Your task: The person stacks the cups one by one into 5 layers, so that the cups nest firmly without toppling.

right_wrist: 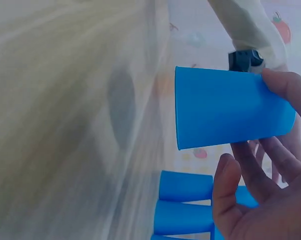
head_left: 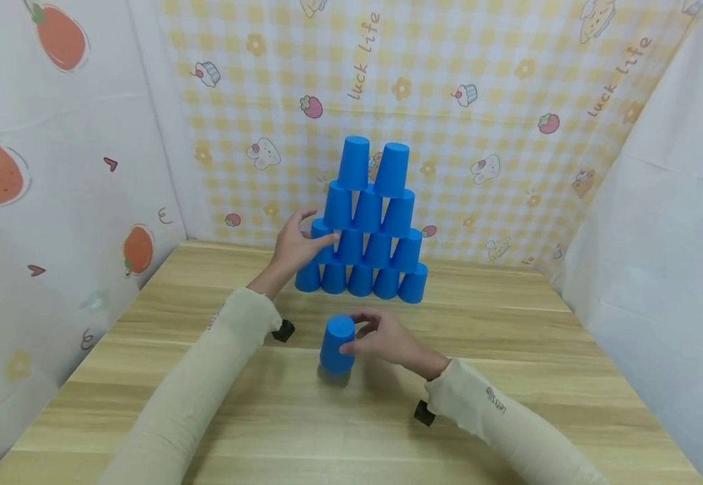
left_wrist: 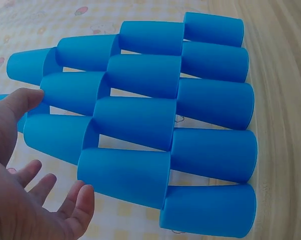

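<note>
A stepped wall of upside-down blue cups (head_left: 368, 212) stands on the wooden table, with two cups in its top row. Beside its left slope is my left hand (head_left: 296, 244), thumb and fingers spread and holding nothing. In the left wrist view the thumb lies close to a cup (left_wrist: 73, 92); whether it touches, I cannot tell. Nearer to me, my right hand (head_left: 390, 339) grips a single blue cup (head_left: 334, 351) between thumb and fingers, mouth down. The right wrist view has this held cup (right_wrist: 225, 107) raised off the tabletop, its shadow apart from it.
The wooden table (head_left: 509, 377) reaches back to a yellow checked cloth (head_left: 478, 60). White cloths hang on the left (head_left: 96, 87) and right (head_left: 660, 222). A small black device (head_left: 284, 331) sits under the left wrist, another (head_left: 424, 413) under the right.
</note>
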`<state>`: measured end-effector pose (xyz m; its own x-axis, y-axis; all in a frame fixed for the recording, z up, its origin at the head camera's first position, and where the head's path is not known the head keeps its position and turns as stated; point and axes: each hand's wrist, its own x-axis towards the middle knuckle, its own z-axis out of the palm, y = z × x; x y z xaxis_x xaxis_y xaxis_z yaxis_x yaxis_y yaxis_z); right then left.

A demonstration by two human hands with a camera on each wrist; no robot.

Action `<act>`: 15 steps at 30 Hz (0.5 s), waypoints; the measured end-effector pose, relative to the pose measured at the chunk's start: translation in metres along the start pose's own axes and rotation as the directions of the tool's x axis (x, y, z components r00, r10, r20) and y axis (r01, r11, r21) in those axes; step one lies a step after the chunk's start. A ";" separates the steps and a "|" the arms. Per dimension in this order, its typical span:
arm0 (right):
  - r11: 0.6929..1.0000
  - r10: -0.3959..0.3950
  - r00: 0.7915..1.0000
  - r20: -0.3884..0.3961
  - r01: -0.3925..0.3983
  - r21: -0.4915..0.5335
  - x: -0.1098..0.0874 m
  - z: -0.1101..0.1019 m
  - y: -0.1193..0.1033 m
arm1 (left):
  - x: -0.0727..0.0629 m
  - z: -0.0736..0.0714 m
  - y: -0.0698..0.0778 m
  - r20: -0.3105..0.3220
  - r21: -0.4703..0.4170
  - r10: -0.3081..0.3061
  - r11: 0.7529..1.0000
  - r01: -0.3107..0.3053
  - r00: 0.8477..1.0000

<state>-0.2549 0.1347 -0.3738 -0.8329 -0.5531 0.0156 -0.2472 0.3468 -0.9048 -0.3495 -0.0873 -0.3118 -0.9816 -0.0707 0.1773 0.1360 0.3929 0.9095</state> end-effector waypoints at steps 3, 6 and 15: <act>1.000 -0.006 0.999 -0.048 0.006 -0.003 0.003 -0.006 -0.003 | -0.001 0.002 -0.002 0.000 0.002 0.009 1.000 -0.009 1.000; 1.000 -0.019 0.992 -0.126 0.020 0.007 0.005 -0.013 -0.007 | -0.003 0.003 -0.005 0.014 -0.004 0.008 1.000 -0.008 1.000; 1.000 0.028 0.952 -0.304 -0.025 0.015 0.007 -0.030 -0.018 | -0.006 0.009 -0.013 0.029 -0.030 0.013 0.999 -0.012 0.999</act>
<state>-0.2709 0.1474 -0.3449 -0.9506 -0.2869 0.1184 -0.2188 0.3487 -0.9114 -0.3468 -0.0836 -0.3278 -0.9833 -0.0387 0.1781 0.1519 0.3663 0.9180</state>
